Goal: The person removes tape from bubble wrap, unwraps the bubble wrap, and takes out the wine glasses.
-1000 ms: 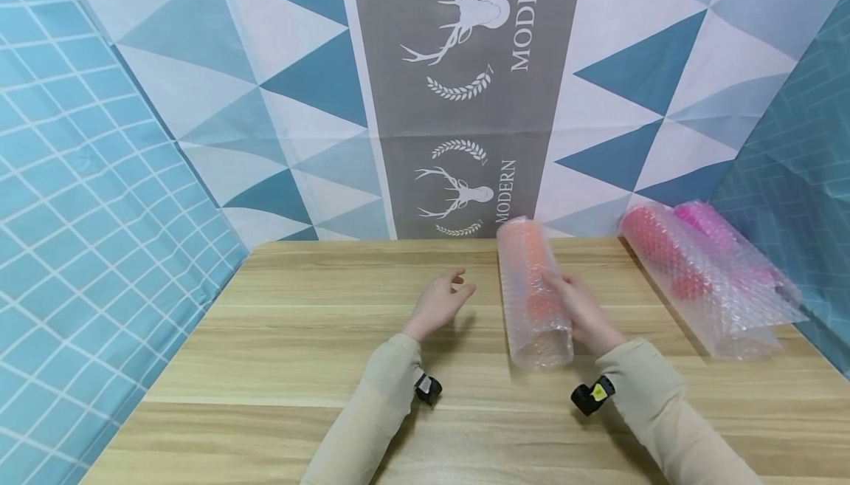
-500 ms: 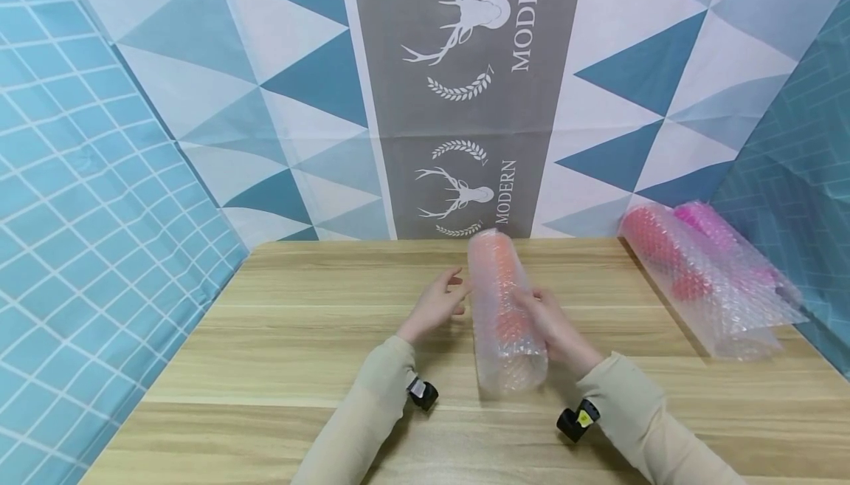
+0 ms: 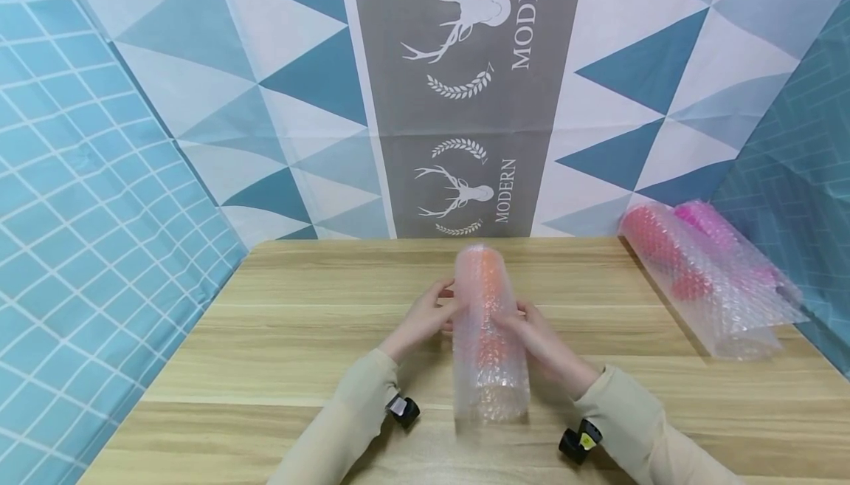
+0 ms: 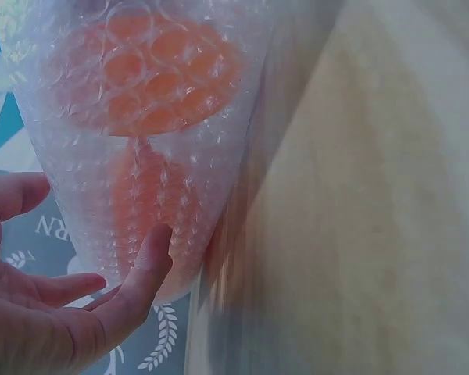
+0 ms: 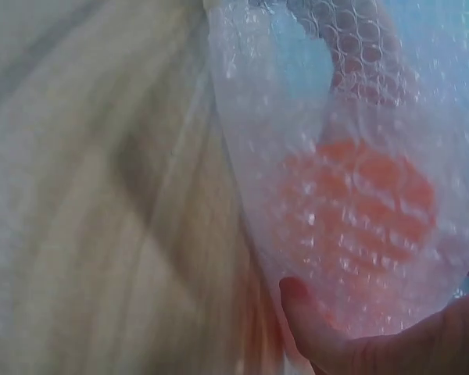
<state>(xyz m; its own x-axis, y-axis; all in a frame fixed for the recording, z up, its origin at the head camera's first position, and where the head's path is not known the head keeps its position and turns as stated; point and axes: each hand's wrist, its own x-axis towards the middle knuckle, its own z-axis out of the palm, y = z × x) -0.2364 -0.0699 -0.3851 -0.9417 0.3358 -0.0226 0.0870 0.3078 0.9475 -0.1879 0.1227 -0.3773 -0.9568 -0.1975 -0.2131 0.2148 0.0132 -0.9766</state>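
A tube-shaped bubble-wrap bundle (image 3: 491, 345) lies lengthwise near the middle of the wooden table (image 3: 285, 367). Through its clear layers shows an orange object (image 4: 172, 78); the wrap blurs its kind. My right hand (image 3: 547, 341) grips the bundle's right side, thumb on top and fingers partly hidden beyond it. On the other side, my left hand (image 3: 421, 319) touches the wrap with its thumb. Its fingers are spread loosely, with gaps between them and the bundle in the left wrist view. The bundle's near end is a hollow overhang of wrap.
At the table's right edge lie two more bubble-wrapped bundles, one with a red object (image 3: 690, 286) inside and one with a pink object (image 3: 707, 223). A patterned cloth (image 3: 319, 101) hangs behind the table, and blue checked cloth (image 3: 86, 197) borders the left.
My right hand has brought the orange bundle leftward and nearer to me, turning it straighter. My left hand has gone from apart to touching its left side. The other bundles have stayed put.
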